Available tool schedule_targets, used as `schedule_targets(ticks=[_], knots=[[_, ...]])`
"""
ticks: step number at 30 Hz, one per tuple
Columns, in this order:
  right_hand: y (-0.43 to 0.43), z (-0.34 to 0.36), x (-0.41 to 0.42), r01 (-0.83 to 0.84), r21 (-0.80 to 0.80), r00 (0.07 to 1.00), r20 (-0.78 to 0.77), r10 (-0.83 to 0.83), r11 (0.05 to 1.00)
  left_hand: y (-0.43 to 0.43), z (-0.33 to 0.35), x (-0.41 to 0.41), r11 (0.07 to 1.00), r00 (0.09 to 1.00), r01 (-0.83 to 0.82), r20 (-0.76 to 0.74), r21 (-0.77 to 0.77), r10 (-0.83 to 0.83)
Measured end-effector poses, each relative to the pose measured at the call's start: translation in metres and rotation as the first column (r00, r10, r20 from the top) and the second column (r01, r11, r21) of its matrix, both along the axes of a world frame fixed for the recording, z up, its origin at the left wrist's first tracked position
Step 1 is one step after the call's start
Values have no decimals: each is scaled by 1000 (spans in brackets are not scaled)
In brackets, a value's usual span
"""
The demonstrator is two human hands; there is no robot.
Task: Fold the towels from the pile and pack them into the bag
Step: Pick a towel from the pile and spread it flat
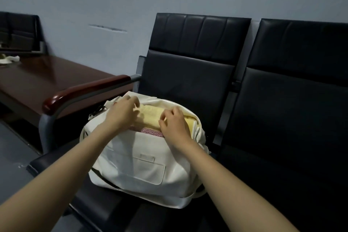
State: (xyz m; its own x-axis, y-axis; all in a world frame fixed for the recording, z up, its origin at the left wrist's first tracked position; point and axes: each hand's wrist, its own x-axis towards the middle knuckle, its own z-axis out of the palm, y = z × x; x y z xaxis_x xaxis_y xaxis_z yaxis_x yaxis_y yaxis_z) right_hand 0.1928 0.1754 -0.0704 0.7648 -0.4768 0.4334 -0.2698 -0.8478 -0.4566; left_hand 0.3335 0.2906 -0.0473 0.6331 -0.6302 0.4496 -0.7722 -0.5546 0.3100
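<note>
A white bag (143, 167) stands on a black chair seat with its top open. A folded yellow towel (150, 117) lies in the opening, above a pink patterned towel (151, 132) whose edge shows at the near rim. My left hand (123, 113) rests at the left end of the opening, its curled fingers on the yellow towel. My right hand (174, 124) sits over the right part, fingers curled onto the towel's top. Whether either hand pinches the cloth is blurred.
The bag's chair (188, 73) has a wooden-topped armrest (82, 92) at the left and a second black chair (293, 100) at the right. A dark wooden table (47, 75) stands at the left, with a pale cloth (9, 59) on its far end.
</note>
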Motion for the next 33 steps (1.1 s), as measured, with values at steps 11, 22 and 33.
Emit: schedule_targets(ticks=[11, 22, 33], knots=[[-4, 11, 7, 146, 616, 987, -141, -74, 774, 2, 4, 24, 931, 834, -361, -429, 54, 348], [-3, 19, 35, 74, 583, 997, -58, -49, 809, 1, 14, 64, 980, 853, -172, -512, -99, 98], [-37, 30, 55, 210, 664, 950, 35, -311, 717, -30, 23, 50, 974, 807, -2, -575, -225, -131]])
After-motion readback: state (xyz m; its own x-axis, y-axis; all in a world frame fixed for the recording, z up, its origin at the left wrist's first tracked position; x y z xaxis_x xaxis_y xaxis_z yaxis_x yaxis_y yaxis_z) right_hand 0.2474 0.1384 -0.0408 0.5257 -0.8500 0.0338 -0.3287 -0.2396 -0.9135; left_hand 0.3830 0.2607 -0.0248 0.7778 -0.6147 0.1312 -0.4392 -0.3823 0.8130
